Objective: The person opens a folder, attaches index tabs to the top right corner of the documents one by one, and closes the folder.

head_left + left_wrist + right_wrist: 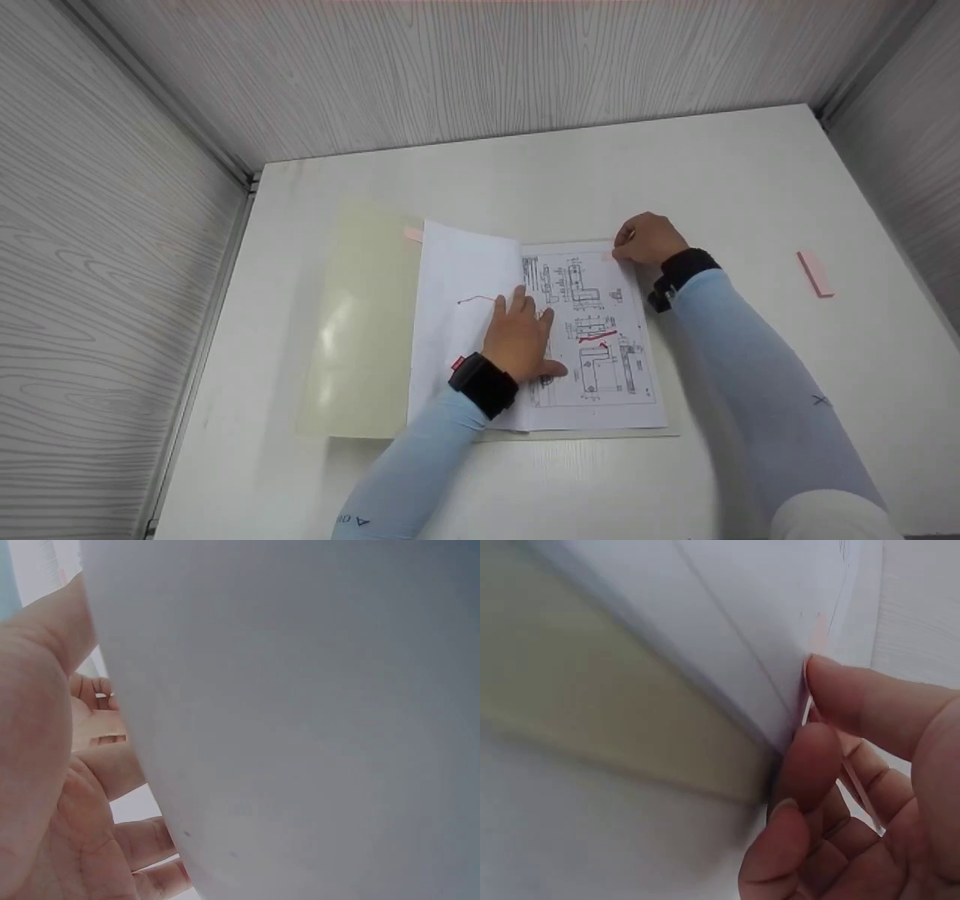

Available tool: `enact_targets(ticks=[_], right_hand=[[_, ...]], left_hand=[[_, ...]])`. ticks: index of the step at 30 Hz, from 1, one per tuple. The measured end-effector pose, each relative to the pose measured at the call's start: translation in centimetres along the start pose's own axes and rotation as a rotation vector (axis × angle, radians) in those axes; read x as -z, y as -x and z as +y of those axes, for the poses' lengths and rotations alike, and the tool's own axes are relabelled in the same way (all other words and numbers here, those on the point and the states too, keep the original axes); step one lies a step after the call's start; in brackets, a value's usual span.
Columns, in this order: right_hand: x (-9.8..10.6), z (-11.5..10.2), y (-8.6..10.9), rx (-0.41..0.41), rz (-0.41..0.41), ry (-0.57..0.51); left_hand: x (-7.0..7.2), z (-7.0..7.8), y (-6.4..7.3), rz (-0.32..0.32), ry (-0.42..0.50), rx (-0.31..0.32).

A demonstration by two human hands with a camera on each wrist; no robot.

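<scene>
A booklet lies open on the table, its right-hand sheet (600,300) printed with technical drawings and red marks. My left hand (519,341) rests near its fold, fingers spread, beside the turned white page (457,300). That page blocks much of the left wrist view, where the palm (67,840) shows at the left. At the sheet's top right corner, my right hand (649,238) pinches a pink sticky note (608,256) at the paper's edge. The right wrist view shows thumb and forefinger together there, with a pink strip (862,795) running down among the fingers.
A pale yellow-green cover (360,322) is folded out to the left. Another pink tab (412,234) sticks out from the turned page. To the right, a pad of pink sticky notes (815,274) lies on the white table (720,165). Wood-grain panels (487,67) stand around the table.
</scene>
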State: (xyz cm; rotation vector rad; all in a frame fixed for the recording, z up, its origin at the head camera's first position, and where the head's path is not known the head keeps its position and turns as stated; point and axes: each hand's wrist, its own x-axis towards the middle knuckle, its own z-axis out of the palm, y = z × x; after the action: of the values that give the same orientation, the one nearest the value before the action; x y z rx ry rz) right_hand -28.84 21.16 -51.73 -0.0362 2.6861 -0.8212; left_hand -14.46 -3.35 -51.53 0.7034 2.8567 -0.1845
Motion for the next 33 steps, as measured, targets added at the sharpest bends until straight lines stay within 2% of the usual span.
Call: enact_targets(ticks=[6, 15, 33], right_hand=[[0.3, 1.3, 0.1, 0.033, 0.003, -0.002], [0.2, 1.3, 0.3, 0.064, 0.044, 0.013], [0.3, 0.5, 0.3, 0.006, 0.018, 0.024]], left_hand=[[-0.1, 0.0, 0.0, 0.004, 0.005, 0.008], [-0.4, 0.1, -0.1, -0.008, 0.010, 0.010], [-0.3, 0.0, 0.0, -0.001, 0.030, -0.001]])
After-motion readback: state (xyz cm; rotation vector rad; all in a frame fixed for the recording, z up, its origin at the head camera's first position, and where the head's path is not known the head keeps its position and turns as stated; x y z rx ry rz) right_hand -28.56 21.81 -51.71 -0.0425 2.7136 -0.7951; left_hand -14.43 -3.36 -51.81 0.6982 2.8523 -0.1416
